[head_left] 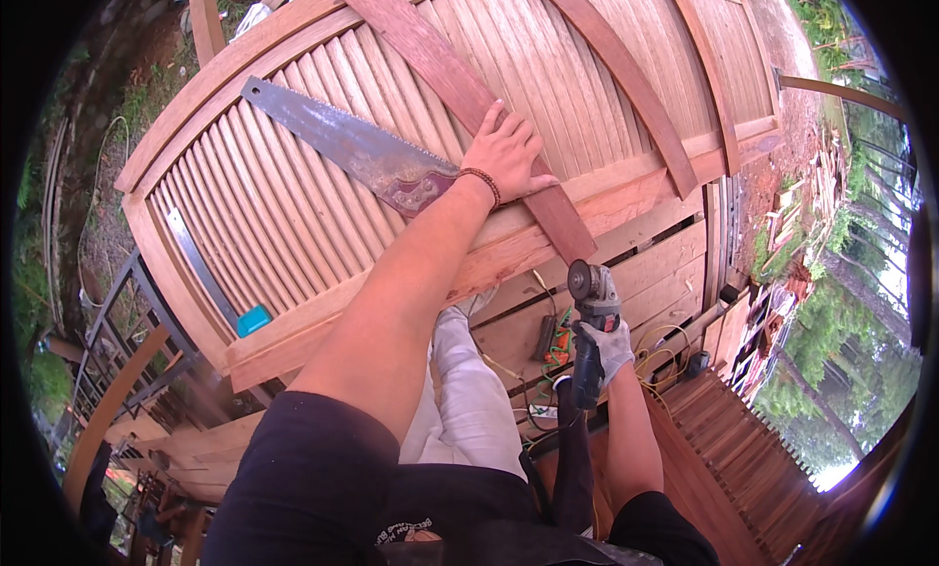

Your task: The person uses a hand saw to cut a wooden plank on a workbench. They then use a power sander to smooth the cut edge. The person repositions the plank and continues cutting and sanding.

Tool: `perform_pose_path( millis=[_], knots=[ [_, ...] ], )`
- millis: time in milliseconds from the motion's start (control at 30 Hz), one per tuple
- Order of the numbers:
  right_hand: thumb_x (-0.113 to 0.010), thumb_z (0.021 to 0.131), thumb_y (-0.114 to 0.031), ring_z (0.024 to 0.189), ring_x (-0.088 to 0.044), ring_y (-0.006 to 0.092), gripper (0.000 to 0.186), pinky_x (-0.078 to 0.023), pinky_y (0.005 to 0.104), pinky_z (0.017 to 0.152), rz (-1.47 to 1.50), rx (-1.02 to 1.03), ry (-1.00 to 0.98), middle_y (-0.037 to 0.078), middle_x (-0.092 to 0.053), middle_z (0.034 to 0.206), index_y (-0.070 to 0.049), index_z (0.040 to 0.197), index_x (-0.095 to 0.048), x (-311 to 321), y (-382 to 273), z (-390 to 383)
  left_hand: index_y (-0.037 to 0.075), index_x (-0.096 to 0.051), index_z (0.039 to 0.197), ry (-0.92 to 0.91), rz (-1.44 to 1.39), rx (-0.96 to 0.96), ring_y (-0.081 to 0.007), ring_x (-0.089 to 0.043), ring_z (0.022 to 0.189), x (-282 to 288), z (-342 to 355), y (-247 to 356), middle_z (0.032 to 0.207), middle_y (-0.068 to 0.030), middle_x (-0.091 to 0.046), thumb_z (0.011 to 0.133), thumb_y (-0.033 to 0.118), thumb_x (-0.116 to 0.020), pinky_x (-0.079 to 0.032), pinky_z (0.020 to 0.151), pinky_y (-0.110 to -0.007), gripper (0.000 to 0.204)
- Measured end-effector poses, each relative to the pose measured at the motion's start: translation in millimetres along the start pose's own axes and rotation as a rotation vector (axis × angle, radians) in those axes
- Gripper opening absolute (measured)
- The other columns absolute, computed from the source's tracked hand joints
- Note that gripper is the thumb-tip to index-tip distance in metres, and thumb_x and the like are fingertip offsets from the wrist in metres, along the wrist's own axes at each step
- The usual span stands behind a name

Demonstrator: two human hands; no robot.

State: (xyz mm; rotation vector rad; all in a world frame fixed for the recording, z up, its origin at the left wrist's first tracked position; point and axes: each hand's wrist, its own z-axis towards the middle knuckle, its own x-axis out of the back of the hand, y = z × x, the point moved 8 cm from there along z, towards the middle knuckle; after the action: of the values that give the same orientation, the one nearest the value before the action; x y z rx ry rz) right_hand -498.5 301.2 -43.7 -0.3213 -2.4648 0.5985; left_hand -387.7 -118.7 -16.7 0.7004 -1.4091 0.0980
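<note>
My bare left hand [507, 153], with a beaded bracelet at the wrist, lies fingers spread on a reddish wooden board [425, 49]. That board rests across a large louvred wooden panel [293, 209], its near end sticking out past the panel's edge. Lower right, my gloved right hand [611, 347] grips an angle grinder [587, 368]. The grinder's disc [580, 278] points up, close to the board's near end; whether they touch I cannot tell. Left of my left hand a handsaw [333, 134] lies flat on the louvres, its handle partly under my wrist.
A try square with a teal handle [253, 320] lies at the panel's left end. Two more reddish strips [626, 72] [706, 57] cross its right side. Below are a plank bench [646, 272], an orange-green cord [558, 343], a yellow hose [657, 356] and slatted decking [724, 449].
</note>
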Motion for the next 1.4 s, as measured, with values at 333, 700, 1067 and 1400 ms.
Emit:
perform_pose_path(
  millis=[333, 700, 1067, 1400],
  knots=[
    [-0.084, 0.08, -0.003, 0.061, -0.07, 0.0226, 0.026, -0.059, 0.0354, 0.054, 0.013, 0.041, -0.006, 0.011, -0.072, 0.081, 0.0, 0.099, -0.066, 2, -11, -1, 0.005, -0.067, 0.12, -0.016, -0.013, -0.007, -0.0276, -0.043, 0.137, -1, 1, 0, 0.129, -0.0119, -0.06, 0.089, 0.073, -0.054, -0.014, 0.126, -0.053, 0.076],
    [-0.082, 0.082, -0.001, 0.063, -0.072, 0.0249, 0.027, -0.06, 0.0374, 0.055, 0.037, -0.076, -0.018, 0.012, -0.072, 0.084, 0.0, 0.104, -0.067, 2, -28, 2, 0.004, -0.066, 0.123, -0.045, -0.03, -0.007, -0.0294, -0.043, 0.139, -1, 0, -1, 0.132, -0.0129, -0.06, 0.091, 0.072, -0.052, -0.012, 0.126, -0.054, 0.076],
    [-0.089, 0.075, -0.023, 0.067, -0.069, 0.0173, 0.038, -0.057, 0.0357, 0.063, 0.009, -0.067, 0.001, 0.008, -0.074, 0.083, -0.001, 0.101, -0.073, 6, -44, 10, 0.005, -0.067, 0.118, -0.001, -0.068, -0.017, -0.0289, -0.045, 0.136, 0, 0, 0, 0.125, -0.0125, -0.061, 0.089, 0.071, -0.054, -0.014, 0.126, -0.055, 0.073],
    [-0.088, 0.077, -0.017, 0.063, -0.069, 0.0174, 0.031, -0.057, 0.034, 0.058, 0.095, -0.138, -0.02, 0.009, -0.074, 0.081, -0.002, 0.099, -0.072, -2, -81, 4, 0.004, -0.068, 0.115, 0.032, -0.081, -0.023, -0.029, -0.045, 0.135, 0, -1, -1, 0.123, -0.013, -0.061, 0.088, 0.07, -0.056, -0.014, 0.126, -0.055, 0.072]
  ],
)
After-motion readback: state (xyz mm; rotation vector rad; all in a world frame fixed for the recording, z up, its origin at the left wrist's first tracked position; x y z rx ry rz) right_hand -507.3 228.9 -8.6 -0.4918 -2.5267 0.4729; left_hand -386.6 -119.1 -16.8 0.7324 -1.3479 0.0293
